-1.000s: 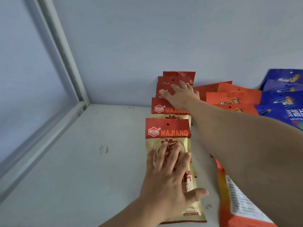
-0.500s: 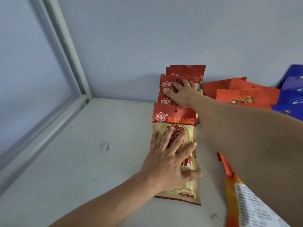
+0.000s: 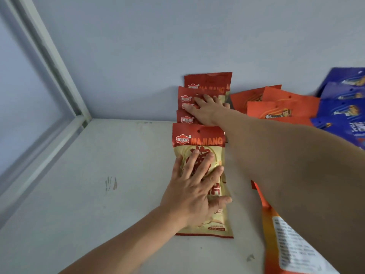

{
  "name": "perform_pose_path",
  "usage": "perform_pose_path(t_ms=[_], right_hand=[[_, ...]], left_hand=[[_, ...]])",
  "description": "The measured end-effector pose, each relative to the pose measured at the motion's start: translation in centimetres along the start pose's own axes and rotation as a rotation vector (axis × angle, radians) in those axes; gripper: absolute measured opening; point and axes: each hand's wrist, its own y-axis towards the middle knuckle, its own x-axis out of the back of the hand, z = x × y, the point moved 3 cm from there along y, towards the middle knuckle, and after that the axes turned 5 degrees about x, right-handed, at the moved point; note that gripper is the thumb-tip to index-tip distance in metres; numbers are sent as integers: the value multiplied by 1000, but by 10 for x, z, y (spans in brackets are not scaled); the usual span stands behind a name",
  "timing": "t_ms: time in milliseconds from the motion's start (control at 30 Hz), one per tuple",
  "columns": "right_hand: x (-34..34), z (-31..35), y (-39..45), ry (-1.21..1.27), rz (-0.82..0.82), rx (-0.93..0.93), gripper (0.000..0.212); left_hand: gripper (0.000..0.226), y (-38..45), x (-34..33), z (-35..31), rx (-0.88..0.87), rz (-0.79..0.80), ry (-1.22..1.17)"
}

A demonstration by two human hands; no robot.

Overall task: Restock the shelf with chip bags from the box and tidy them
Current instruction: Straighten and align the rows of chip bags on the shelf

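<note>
On the shelf (image 3: 83, 194), my flat left hand (image 3: 194, 191) has slid the near bag (image 3: 199, 139) farther back into the red row (image 3: 205, 84) against the far wall, while my right hand (image 3: 207, 110), fingers straight, presses the far bags upright, so this row looks nearly tidy.

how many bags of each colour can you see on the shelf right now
Red bags: 5, overlapping in a row toward the back wall
Orange bags: 5 at least, one lying at the front right, partly hidden by the arm
Blue bags: 4, cut off at the right edge
Total: 14 visible
</note>
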Motion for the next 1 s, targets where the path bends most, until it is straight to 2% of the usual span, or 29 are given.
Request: perform_pose_path(t_ms=[167,267,400,467,567,667,767,900,933,1000], right_hand=[[31,-6,-30,-13,-177,56,76],[41,-21,-61,-8,-205,83,74],[48,-59,-111,19,-263,94,69],[49,-83,-140,72,-310,86,66],[46,-126,-189,209,-407,49,62],[30,-166,-242,410,-467,-18,64],[8,-192,-284,563,-472,-94,64],[-19,-201,-319,705,-529,-90,59],[-26,-201,-323,750,-527,-95,63],[-39,-198,-325,807,-481,-106,83]], left_hand=[[69,2,11,0,23,21,-11],[77,2,18,-1,83,153,-4],[92,6,28,-1,142,185,48],[98,6,33,-6,184,155,68],[101,5,47,-33,259,-27,16],[93,2,56,-82,325,-182,-257],[96,-2,50,-136,420,-139,-694],[88,9,18,-161,567,-130,-911],[83,14,10,-159,607,-128,-975],[71,21,3,-157,647,-111,-1079]])
